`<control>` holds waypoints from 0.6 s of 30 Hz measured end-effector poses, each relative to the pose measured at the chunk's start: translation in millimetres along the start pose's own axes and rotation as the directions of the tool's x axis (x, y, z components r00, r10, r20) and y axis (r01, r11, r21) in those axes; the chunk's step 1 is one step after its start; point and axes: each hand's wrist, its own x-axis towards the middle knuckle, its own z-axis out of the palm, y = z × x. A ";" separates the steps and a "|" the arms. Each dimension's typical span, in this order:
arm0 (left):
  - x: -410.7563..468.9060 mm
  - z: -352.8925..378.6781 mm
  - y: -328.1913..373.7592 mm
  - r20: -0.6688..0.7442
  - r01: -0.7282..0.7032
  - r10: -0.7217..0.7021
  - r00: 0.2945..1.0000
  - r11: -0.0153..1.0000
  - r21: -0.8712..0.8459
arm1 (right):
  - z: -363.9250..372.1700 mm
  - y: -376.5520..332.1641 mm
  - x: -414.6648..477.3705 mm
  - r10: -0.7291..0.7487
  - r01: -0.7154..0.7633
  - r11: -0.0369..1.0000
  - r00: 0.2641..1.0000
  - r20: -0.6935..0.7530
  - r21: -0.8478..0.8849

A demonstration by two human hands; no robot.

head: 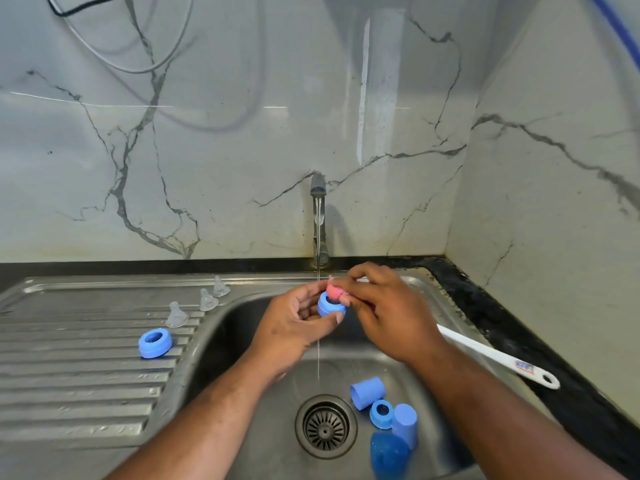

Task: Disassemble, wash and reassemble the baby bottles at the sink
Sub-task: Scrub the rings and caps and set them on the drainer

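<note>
Four blue parts lay nearest the camera in the sink (242, 341) basin, just right of the drain (326, 426): two caps (367, 392), a collar ring (381, 414) between them, and a darker blue piece (389, 455) cut by the lower edge, too partial to identify. Well to the left, on the ribbed drainboard (69, 375), another collar (155, 342) rested with its opening tilted up.

Above the basin, both hands met under the thin stream from the tap (318, 216). The left hand (298, 323) was closed around a blue collar (331, 305), holding it with the open bore facing up and toward the right hand. The right hand (388, 313) was pinched narrowly on a pink scrubbing head (334, 292), which sat at the collar's mouth; how deep it reached could not be told. Judged from that, the coming stroke turned on the bore's axis lining up with the pink piece, the right hand being the one to drive it.

Behind the right forearm a white brush handle (498, 358) lay across the sink's right rim. Farther back, three clear teats (209, 299) stood in a row on the drainboard's rear edge.
</note>
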 end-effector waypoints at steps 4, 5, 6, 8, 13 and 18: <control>0.4 -1.1 -1.9 -0.013 -0.027 0.027 1.000 1.000 -0.006 | 4.0 -4.4 -2.1 -0.128 0.122 0.989 0.989 0.069 0.086; 0.2 0.2 -0.9 0.003 -0.022 0.022 1.000 1.000 -0.010 | 4.8 -0.2 -0.7 -0.055 0.053 0.997 0.998 0.032 0.058; -0.4 2.0 0.8 0.018 -0.018 0.018 1.000 1.000 -0.010 | 4.1 2.6 0.5 0.024 -0.024 1.000 1.000 -0.008 0.016; -1.0 4.1 1.5 0.022 -0.021 0.021 1.000 1.000 -0.006 | 2.3 0.2 0.2 0.038 -0.038 0.999 0.999 -0.008 0.004; 0.4 0.9 -2.0 -0.002 -0.009 0.009 1.000 1.000 -0.007 | 3.4 -3.9 -1.2 -0.055 0.054 0.998 0.996 0.067 0.022; -2.4 3.2 -5.3 -0.079 0.076 -0.072 0.994 0.996 0.052 | 4.0 19.7 -1.8 0.201 -0.192 0.976 0.976 0.082 -0.102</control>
